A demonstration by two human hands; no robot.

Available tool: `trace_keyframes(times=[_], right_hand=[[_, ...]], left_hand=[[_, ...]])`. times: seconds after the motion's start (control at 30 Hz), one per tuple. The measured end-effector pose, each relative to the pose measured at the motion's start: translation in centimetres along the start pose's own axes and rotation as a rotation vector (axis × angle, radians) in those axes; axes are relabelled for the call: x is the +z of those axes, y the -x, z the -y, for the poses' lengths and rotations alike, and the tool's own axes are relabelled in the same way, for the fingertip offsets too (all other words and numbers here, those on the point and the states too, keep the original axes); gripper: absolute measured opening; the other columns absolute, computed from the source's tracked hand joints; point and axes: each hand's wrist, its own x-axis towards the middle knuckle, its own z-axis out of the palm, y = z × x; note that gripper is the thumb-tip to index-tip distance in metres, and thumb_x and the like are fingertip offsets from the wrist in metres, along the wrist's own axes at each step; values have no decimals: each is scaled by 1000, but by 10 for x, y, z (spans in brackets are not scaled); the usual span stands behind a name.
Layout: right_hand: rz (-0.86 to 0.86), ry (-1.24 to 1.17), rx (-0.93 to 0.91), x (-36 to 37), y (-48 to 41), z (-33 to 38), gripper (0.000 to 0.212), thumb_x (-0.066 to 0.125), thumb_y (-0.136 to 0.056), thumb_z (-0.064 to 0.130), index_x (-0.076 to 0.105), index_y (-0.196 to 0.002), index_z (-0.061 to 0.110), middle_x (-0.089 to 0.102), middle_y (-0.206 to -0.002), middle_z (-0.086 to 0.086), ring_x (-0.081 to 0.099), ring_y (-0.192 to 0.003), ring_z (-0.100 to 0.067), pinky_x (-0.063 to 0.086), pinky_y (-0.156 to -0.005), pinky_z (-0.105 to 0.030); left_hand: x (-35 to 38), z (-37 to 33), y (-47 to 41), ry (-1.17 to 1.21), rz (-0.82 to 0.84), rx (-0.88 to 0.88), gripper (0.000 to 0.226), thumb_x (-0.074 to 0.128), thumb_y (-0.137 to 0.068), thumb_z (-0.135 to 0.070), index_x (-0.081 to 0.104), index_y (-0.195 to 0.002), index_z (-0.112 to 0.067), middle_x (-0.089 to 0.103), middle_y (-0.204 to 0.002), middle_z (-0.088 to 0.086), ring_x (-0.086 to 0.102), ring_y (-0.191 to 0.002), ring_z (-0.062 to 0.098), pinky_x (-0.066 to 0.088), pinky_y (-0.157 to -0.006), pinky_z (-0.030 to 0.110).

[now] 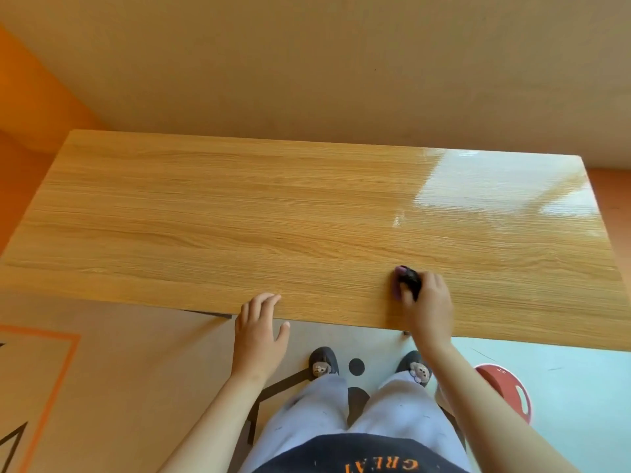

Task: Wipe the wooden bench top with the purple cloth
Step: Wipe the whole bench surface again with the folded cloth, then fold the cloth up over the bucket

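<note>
The wooden bench top (273,216) spans the view, with a glossy patch of glare at its far right. My right hand (428,302) rests on the bench near its front edge, closed on a bunched dark and purple cloth (404,279) that pokes out past my fingers on the left. My left hand (259,331) lies at the front edge to the left, fingers spread, fingertips on the wood and holding nothing.
A wall (307,63) runs right behind the bench. My feet in slippers (322,365) stand under the front edge. A red stool (508,390) sits on the floor at the right. A printed floor mat (85,387) lies to the left.
</note>
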Motion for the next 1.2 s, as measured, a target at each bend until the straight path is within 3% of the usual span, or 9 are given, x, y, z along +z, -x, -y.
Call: trace_keyframes(times=[0.13, 0.27, 0.4, 0.53, 0.8, 0.93, 1.0, 1.1, 1.2], right_hand=[[245, -28, -199, 36, 12, 60, 17, 62, -85, 16, 56, -99, 9, 54, -99, -3, 50, -92, -21, 35, -71, -27], [483, -29, -346, 44, 15, 101, 25, 64, -82, 21, 60, -104, 12, 57, -101, -4, 53, -92, -22, 43, -69, -31], [429, -185, -280, 9, 13, 107, 17, 64, -83, 23, 60, -97, 15, 61, -91, 1, 54, -80, -15, 38, -64, -25], [442, -479, -121, -47, 9, 95, 8, 68, -83, 21, 63, -90, 21, 65, -80, 8, 60, -73, -4, 41, -61, -13], [603, -1152, 118, -138, 14, 42, 18, 55, -90, 8, 66, -105, 6, 65, -86, -5, 57, -80, -13, 47, -74, -25], [644, -1314, 144, -176, 21, 14, 26, 52, -90, 10, 62, -109, -4, 64, -92, -13, 59, -87, -19, 51, -78, -27], [628, -1395, 175, -196, 22, -1, 27, 53, -90, 11, 62, -110, -6, 63, -97, -18, 59, -90, -22, 51, -80, -29], [611, -1434, 202, -220, 20, -20, 27, 65, -87, 21, 67, -104, 0, 65, -95, -18, 61, -87, -22, 52, -77, -28], [593, -1459, 222, -240, 16, -35, 30, 67, -85, 23, 67, -108, 4, 66, -96, -20, 63, -83, -26, 53, -74, -27]], left_hand=[[-10, -5, -3, 113, 17, -38, 43, 60, -91, -18, 52, -133, -17, 47, -133, -6, 37, -126, 11, 23, -105, 20], [-24, -10, -6, 228, -6, -107, 35, 58, -92, -17, 54, -127, -19, 50, -124, -10, 40, -123, 10, 28, -100, 19], [-45, -32, -11, 376, -33, -129, 28, 58, -93, -17, 55, -119, -26, 55, -116, -13, 47, -116, 6, 36, -97, 23], [-66, -73, -18, 509, 35, -35, 34, 59, -92, -17, 52, -123, -32, 56, -118, -17, 49, -116, -1, 36, -97, 19], [-82, -183, -15, 736, 335, 144, 50, 59, -91, -8, 48, -131, -35, 56, -127, -19, 49, -121, -4, 40, -101, 24], [-70, -244, -1, 883, 480, 225, 48, 57, -89, -10, 50, -134, -27, 60, -129, -13, 51, -122, 0, 45, -98, 24], [-62, -273, 4, 954, 487, 208, 41, 53, -95, -2, 54, -130, -22, 63, -125, -8, 56, -120, 5, 45, -96, 24], [-48, -306, 11, 1017, 476, 163, 29, 50, -98, -7, 60, -123, -18, 68, -118, 1, 62, -112, 17, 48, -96, 31], [-37, -336, 16, 1060, 452, 124, 24, 54, -94, -16, 62, -117, -15, 70, -107, 6, 65, -92, 19, 50, -79, 28]])
